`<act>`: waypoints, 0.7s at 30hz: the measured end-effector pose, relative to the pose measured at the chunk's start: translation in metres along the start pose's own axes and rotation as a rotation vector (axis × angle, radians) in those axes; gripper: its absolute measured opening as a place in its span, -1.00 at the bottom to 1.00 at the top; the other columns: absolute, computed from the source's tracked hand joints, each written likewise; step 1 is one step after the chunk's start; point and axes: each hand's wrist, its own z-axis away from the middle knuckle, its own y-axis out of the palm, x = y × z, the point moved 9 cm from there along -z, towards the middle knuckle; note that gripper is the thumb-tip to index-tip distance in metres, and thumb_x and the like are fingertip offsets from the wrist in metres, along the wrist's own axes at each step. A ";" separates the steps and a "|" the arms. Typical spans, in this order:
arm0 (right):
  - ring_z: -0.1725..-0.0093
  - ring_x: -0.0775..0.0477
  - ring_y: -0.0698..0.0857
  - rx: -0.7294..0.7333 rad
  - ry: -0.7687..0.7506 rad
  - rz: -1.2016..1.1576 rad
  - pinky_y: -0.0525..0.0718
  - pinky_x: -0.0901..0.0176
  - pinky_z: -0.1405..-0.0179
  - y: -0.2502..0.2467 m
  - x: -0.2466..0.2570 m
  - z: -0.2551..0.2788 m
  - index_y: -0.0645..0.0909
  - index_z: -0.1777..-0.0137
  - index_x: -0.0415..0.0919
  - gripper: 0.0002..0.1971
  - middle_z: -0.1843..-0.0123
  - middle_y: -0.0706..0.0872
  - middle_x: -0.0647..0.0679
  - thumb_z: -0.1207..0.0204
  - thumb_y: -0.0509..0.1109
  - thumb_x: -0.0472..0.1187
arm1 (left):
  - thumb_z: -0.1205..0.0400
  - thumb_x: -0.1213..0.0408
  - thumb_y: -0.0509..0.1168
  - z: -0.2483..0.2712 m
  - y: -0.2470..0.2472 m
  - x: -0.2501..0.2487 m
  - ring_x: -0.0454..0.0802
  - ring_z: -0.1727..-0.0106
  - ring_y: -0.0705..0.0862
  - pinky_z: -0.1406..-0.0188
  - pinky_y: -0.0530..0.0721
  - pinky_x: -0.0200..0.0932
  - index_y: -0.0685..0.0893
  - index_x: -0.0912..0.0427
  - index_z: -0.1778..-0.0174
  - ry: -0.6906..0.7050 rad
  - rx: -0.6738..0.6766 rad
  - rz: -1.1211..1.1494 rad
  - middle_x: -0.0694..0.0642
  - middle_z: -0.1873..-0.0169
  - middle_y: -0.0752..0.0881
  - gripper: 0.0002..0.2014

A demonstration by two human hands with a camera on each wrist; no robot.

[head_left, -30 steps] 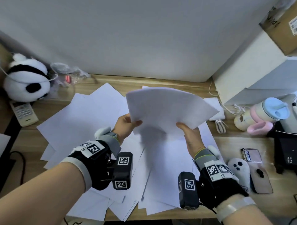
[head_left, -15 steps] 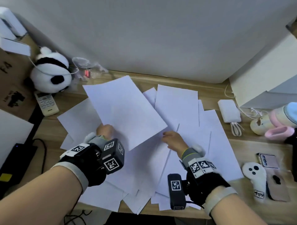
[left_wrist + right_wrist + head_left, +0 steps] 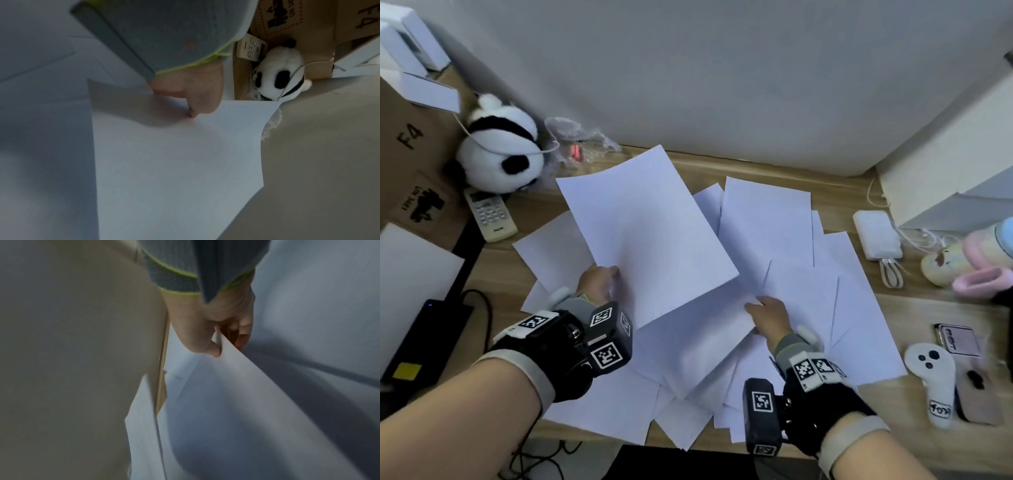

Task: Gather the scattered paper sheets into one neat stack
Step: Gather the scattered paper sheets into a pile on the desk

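We see scattered paper sheets (image 3: pixel 774 274) overlapping across the desk (image 3: pixel 774 171), one lifted sheet (image 3: pixel 647 236) above them at left, plush panda (image 3: pixel 500 154) behind-left, remote (image 3: pixel 489 214) before it, power bank (image 3: pixel 876 234) right, phone (image 3: pixel 957 339) nearer right

Around my scattered sheets (image 3: pixel 774 240), bare desk (image 3: pixel 914 308) lies open to their right before the phone (image 3: pixel 957 339). A panda toy (image 3: pixel 500 150) and remote (image 3: pixel 489 212) block their far-left side; a power bank (image 3: pixel 876 233) crowds their far-right corner.
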 end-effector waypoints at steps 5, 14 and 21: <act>0.26 -0.14 0.57 0.136 0.231 -0.106 0.61 0.13 0.32 -0.021 -0.046 0.029 0.49 0.33 -0.24 -0.80 0.27 0.54 -0.17 -0.51 0.26 -0.43 | -0.66 0.44 0.14 -0.007 0.018 0.005 -0.03 0.35 0.51 0.44 0.60 -0.33 0.42 0.14 0.32 0.002 0.082 -0.048 0.04 0.34 0.51 -0.76; 0.28 0.06 0.78 0.504 0.224 0.340 0.75 0.29 0.27 0.007 -0.045 0.047 0.58 -0.06 -0.30 -0.81 0.19 0.77 -0.11 -0.45 0.39 -0.36 | -0.67 0.47 0.12 -0.007 0.033 0.005 0.02 -0.02 0.40 0.00 0.36 -0.18 0.39 0.19 0.01 0.121 0.123 -0.559 0.21 0.08 0.49 -0.90; 0.23 -0.13 0.65 0.143 0.139 0.131 0.63 0.16 0.22 -0.005 -0.023 0.027 0.52 0.29 -0.26 -0.80 0.23 0.64 -0.18 -0.53 0.29 -0.19 | -0.59 0.51 0.25 -0.006 0.033 0.018 0.15 -0.02 0.58 -0.06 0.53 -0.09 0.65 0.48 -0.13 0.078 0.156 -0.518 0.24 0.01 0.61 -0.78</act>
